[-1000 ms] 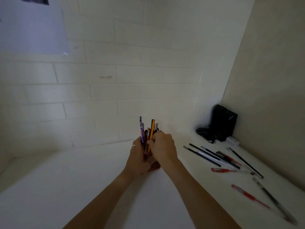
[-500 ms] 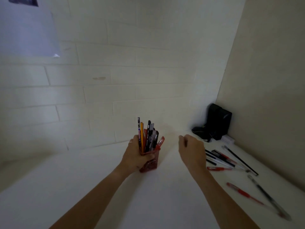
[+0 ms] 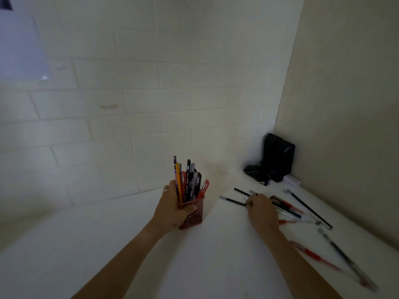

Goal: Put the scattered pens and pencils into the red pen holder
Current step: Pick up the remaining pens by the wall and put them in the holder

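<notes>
L hand (image 3: 172, 209): fingers + thumb wrapped round the red pen holder (image 3: 193, 214), gripping it upright on the white table (image 3: 121, 244); ring on 1 finger.
Holder: sits mid-table, well apart from both walls; packed w/ pens + pencils (image 3: 186, 183) standing up out of the rim, a yellow pencil (image 3: 178, 182) at the L side, a red pen clip leaning off the R corner.
R hand (image 3: 262, 214): down on the loose pens (image 3: 287, 209) R of the holder, palm down, fingers bent over the near ends of the black ones. Can't tell if it actually has hold of any; fingertips hidden by the back of the hand.
Loose pile: approx 6 thin black, grey-capped and red pens fanned out from under R hand toward the R wall (image 3: 345, 104).
Strays: 1 red pen (image 3: 313, 255) + 1 dark clear-barrel pen (image 3: 345, 257) lying nearer the body, close to the table's R edge, blurred.
Corner: black object (image 3: 277, 158) stands where the brick back wall (image 3: 151, 104) meets the R wall, a small white box just beside it.
Open room: bare table between holder and pile, wide bare stretch L of the holder.
Upper L: pale sheet (image 3: 21, 44) on the brick wall.
</notes>
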Demonstrator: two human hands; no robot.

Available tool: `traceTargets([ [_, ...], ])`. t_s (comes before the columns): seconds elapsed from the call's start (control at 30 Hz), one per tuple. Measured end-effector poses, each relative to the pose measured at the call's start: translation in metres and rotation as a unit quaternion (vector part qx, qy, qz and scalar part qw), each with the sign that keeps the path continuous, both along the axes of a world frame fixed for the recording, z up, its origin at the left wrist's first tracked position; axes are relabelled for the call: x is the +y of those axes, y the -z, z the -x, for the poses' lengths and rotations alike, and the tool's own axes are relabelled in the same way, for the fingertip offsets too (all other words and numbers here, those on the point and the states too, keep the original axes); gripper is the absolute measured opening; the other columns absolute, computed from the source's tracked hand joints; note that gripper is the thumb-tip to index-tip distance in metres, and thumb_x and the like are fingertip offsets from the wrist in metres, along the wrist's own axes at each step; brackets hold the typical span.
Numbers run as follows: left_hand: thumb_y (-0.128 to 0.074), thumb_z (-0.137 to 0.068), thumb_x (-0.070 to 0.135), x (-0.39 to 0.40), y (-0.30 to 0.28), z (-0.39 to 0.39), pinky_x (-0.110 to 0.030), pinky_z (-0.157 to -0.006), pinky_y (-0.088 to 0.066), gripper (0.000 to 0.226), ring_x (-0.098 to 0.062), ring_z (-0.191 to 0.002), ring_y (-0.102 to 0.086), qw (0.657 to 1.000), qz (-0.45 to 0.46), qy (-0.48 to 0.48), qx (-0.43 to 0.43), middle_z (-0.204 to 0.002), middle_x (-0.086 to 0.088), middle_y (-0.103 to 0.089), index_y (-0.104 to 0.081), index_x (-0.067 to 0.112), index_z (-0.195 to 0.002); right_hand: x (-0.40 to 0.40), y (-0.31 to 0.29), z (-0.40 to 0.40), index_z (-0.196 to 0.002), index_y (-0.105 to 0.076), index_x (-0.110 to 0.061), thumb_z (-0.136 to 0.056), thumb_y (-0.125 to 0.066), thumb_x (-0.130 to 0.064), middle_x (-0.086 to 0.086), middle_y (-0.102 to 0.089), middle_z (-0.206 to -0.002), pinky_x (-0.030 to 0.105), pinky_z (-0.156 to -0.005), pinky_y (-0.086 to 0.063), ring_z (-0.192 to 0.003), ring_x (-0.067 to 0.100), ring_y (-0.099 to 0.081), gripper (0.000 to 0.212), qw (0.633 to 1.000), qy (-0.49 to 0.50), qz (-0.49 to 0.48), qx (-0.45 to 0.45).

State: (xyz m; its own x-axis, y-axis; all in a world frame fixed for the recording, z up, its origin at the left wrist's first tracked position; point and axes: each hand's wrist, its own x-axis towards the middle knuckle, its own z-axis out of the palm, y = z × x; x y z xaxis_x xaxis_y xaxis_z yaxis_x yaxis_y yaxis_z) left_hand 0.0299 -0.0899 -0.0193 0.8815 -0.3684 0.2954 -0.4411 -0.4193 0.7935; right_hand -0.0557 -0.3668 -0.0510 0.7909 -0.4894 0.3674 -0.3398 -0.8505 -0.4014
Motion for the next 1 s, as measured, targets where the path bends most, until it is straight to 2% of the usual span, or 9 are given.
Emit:
traceTargets([
  [0.13,-0.079,-0.060,0.040,-0.001,0.002,-0.006,-0.048,-0.083,-0.059,0.063,-0.023,-0.102,-0.063,1.000,-0.013,0.006,-0.005,-0.108,-0.004,-0.056,-0.045,0.034,-0.113,-0.008,-0.002,-0.009,-0.091,-0.066,-0.007,-0.089,-0.067,-0.009,0.010,-0.064,-0.093,0.033,-0.068,-0.054,-0.079,0.024,-0.062,0.003,0.998,0.041,0.038,-0.042],
  [0.23,-0.078,-0.060,0.041,-0.002,0.003,-0.006,-0.047,-0.084,-0.059,0.063,-0.023,-0.103,-0.061,1.000,-0.016,0.010,-0.010,-0.109,-0.003,-0.053,-0.043,0.035,-0.113,-0.025,-0.004,-0.013,-0.093,-0.065,-0.007,-0.087,-0.068,-0.007,0.012,-0.065,-0.093,0.034,-0.064,-0.054,-0.078,0.024,-0.061,0.006,0.995,0.075,0.064,-0.027],
  [0.37,-0.074,-0.061,0.043,-0.002,0.003,-0.003,-0.047,-0.086,-0.058,0.063,-0.021,-0.104,-0.057,1.000,-0.021,0.005,-0.014,-0.111,-0.001,-0.048,-0.041,0.034,-0.114,-0.044,-0.003,-0.021,-0.097,-0.066,-0.007,-0.093,-0.059,-0.010,0.013,-0.065,-0.100,0.036,-0.073,-0.055,-0.087,0.025,-0.062,0.008,0.996,0.058,0.054,0.039],
  [0.43,-0.072,-0.060,0.044,-0.002,0.002,-0.002,-0.046,-0.088,-0.057,0.064,-0.020,-0.104,-0.055,1.000,-0.024,0.003,-0.015,-0.111,-0.001,-0.046,-0.041,0.031,-0.114,-0.049,-0.005,-0.024,-0.099,-0.067,-0.008,-0.094,-0.059,-0.012,0.011,-0.066,-0.102,0.032,-0.078,-0.055,-0.089,0.023,-0.064,0.011,0.996,0.044,0.056,0.061],
  [0.6,-0.072,-0.059,0.046,-0.002,0.001,-0.001,-0.046,-0.088,-0.056,0.066,-0.020,-0.103,-0.055,1.000,-0.023,0.000,-0.013,-0.110,-0.001,-0.045,-0.042,0.027,-0.115,-0.051,-0.013,-0.031,-0.103,-0.067,-0.009,-0.094,-0.064,-0.020,0.010,-0.070,-0.106,0.027,-0.079,-0.056,-0.092,0.019,-0.068,0.015,0.991,0.036,0.063,0.112],
  [0.73,-0.077,-0.061,0.043,0.000,0.003,-0.003,-0.046,-0.083,-0.059,0.062,-0.021,-0.100,-0.060,1.000,-0.016,0.002,-0.009,-0.109,-0.002,-0.049,-0.044,0.031,-0.112,-0.047,-0.018,-0.034,-0.111,-0.061,-0.009,-0.098,-0.057,-0.021,0.008,-0.066,-0.114,0.024,-0.081,-0.053,-0.098,0.017,-0.067,0.017,0.989,0.033,0.083,0.118],
  [0.87,-0.075,-0.060,0.046,0.000,0.000,0.000,-0.046,-0.084,-0.058,0.065,-0.021,-0.101,-0.058,1.000,-0.017,0.003,-0.008,-0.109,-0.001,-0.046,-0.042,0.028,-0.114,-0.040,-0.022,-0.029,-0.109,-0.060,-0.006,-0.096,-0.059,-0.021,0.012,-0.062,-0.116,0.026,-0.081,-0.049,-0.101,0.023,-0.063,0.020,0.986,-0.003,0.103,0.131],
  [0.93,-0.073,-0.060,0.045,-0.001,-0.002,0.003,-0.046,-0.086,-0.058,0.067,-0.021,-0.102,-0.057,1.000,-0.018,0.002,-0.010,-0.109,-0.001,-0.045,-0.042,0.026,-0.116,-0.033,-0.034,-0.025,-0.103,-0.062,-0.004,-0.093,-0.062,-0.020,0.013,-0.062,-0.111,0.027,-0.078,-0.048,-0.100,0.025,-0.062,0.019,0.988,-0.007,0.098,0.118],
  [1.0,-0.073,-0.060,0.043,-0.002,-0.003,0.005,-0.046,-0.086,-0.057,0.066,-0.020,-0.101,-0.056,1.000,-0.019,-0.003,-0.011,-0.108,-0.001,-0.045,-0.042,0.025,-0.115,-0.020,-0.053,-0.023,-0.086,-0.062,-0.005,-0.089,-0.066,-0.017,0.014,-0.062,-0.092,0.030,-0.070,-0.046,-0.088,0.029,-0.063,0.013,0.997,-0.017,0.073,0.027],
])
